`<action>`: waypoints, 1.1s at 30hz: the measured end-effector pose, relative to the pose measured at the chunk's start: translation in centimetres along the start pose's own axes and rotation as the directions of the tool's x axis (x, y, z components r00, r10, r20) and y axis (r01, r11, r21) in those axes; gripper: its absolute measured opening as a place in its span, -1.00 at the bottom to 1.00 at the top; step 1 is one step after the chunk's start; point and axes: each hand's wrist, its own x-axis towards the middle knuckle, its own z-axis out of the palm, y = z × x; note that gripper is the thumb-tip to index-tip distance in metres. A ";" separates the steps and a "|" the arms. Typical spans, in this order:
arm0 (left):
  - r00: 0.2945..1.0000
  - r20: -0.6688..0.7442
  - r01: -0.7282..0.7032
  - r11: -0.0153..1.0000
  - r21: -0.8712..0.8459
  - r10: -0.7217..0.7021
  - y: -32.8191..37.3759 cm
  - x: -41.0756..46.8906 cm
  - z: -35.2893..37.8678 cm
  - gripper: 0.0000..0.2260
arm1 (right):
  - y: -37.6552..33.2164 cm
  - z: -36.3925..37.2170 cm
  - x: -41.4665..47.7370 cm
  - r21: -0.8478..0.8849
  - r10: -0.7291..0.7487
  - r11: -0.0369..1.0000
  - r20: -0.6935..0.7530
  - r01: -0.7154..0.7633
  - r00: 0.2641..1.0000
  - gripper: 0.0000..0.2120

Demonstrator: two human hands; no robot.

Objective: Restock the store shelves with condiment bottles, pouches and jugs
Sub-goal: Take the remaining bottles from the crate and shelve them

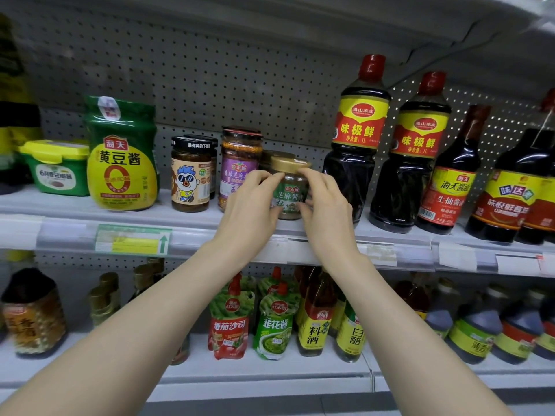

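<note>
A small sesame paste jar (290, 187) with a gold lid and green label stands on the upper shelf (186, 219), near its front edge. My left hand (252, 205) holds its left side and my right hand (324, 205) holds its right side, fingers curled round the glass under the lid. A taller jar with a purple label (237, 163) stands just left of it, partly hidden by my left hand. Another gold-lidded jar (271, 156) sits behind.
To the right stand tall dark soy sauce bottles (357, 145) with red caps. To the left are a cartoon-label jar (190, 175), a yellow-green bean paste pouch (121, 157) and a green tub (55, 169). The lower shelf holds pouches (229, 322), vinegar and wine bottles.
</note>
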 end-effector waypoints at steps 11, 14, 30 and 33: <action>0.995 -0.093 0.025 0.995 -0.093 -0.034 3.2 -3.5 -1.1 -0.52 | 0.6 -2.7 -4.0 0.116 -0.062 0.991 0.005 0.061 0.998 -0.54; 0.991 -0.116 0.057 0.991 -0.118 -0.071 4.6 -5.6 -0.7 -0.52 | 1.3 -3.9 -6.1 0.122 -0.084 0.989 0.016 0.081 0.996 -0.55; 0.922 0.057 0.381 0.924 0.024 -0.382 6.9 -26.0 3.9 -0.54 | 5.0 -1.4 -25.5 0.298 -0.131 0.954 0.336 0.026 0.933 -0.58; 0.883 0.112 0.453 0.890 0.057 -0.457 6.3 -30.3 4.8 -0.53 | 5.6 -0.1 -29.2 0.304 -0.108 0.952 0.418 -0.027 0.902 -0.55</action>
